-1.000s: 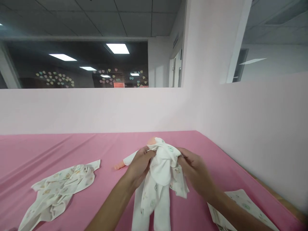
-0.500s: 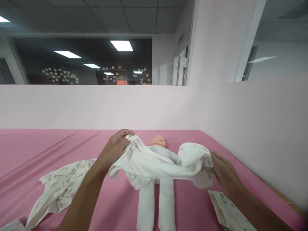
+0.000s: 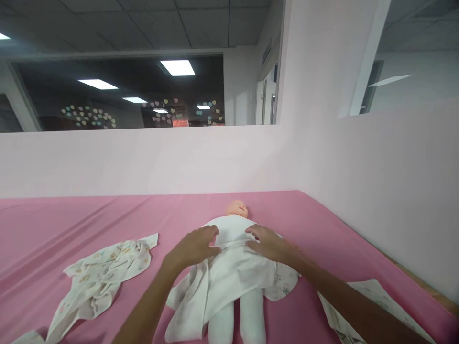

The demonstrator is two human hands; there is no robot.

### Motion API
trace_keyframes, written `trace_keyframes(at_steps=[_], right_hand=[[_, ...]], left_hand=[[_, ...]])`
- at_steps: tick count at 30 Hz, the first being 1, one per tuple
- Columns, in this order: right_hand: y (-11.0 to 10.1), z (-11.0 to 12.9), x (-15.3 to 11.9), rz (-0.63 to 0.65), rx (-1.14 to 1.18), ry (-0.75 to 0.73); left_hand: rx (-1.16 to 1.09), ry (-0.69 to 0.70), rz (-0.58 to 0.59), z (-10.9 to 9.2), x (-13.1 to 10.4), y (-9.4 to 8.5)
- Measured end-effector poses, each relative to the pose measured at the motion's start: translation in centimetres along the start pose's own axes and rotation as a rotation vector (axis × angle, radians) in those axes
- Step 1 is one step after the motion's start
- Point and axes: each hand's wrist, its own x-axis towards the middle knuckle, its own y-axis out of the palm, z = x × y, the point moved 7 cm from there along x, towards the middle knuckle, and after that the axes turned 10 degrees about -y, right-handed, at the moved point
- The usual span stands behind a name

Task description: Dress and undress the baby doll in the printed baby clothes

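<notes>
White baby garment (image 3: 236,274): spread loosely across the doll, just nearer the wearer than the gap between the hands; its top edge runs level with the fingertips, and small printed patterns show on its side flaps.
Left hand (image 3: 193,245): thumb and fingers spread wide, gripping nothing, poised by the left end of the garment's top edge; whether it touches the cloth I cannot tell.
Right hand (image 3: 270,244): fingers loosely curved with the thumb apart, no cloth pinched, over the other end of that edge; contact unclear here too.
Doll (image 3: 236,208): on its back under the garment, its head beyond the fingertips, its white chest showing between the hands, its white legs coming out below the cloth.
Laying it well: best to take both ends of the top edge together, keep it square to the chest, and smooth outward from the middle; the bunched left flap probably needs drawing out flat.
Printed garment (image 3: 102,272): crumpled, well outside the left hand.
Folded printed cloth (image 3: 375,292): outside the right hand, partly hidden by the right forearm.
Pink sheet (image 3: 175,215): beneath everything, reaching the wall beyond both hands.
</notes>
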Motion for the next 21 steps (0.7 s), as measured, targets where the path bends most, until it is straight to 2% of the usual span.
trace_keyframes(at_steps=[3,5,8,11,14,17,21], right_hand=[[1.4,0.0,0.6,0.081,-0.079,-0.058],[1.3,0.0,0.5,0.076,-0.124,-0.051],[0.2,0.4,0.4,0.045,-0.086,-0.036],[-2.3,1.7,0.3,-0.071,0.027,-0.048],[-5.6,3.4,-0.1,-0.226,0.108,-0.058],[-8.5,4.2,-0.7,-0.351,0.148,-0.021],[-10.4,3.7,-1.5,-0.408,0.147,0.066]], left_hand=[[0.077,0.003,0.092,0.1,1.3,2.5],[0.106,-0.021,0.102,0.6,1.9,3.1],[0.054,-0.033,0.133,1.3,2.4,3.2],[-0.035,0.003,0.147,1.7,2.7,2.7],[-0.128,0.027,0.041,2.0,2.8,1.1],[-0.277,0.015,-0.12,2.3,2.3,-1.7],[-0.4,-0.003,-0.328,2.6,0.2,-5.8]])
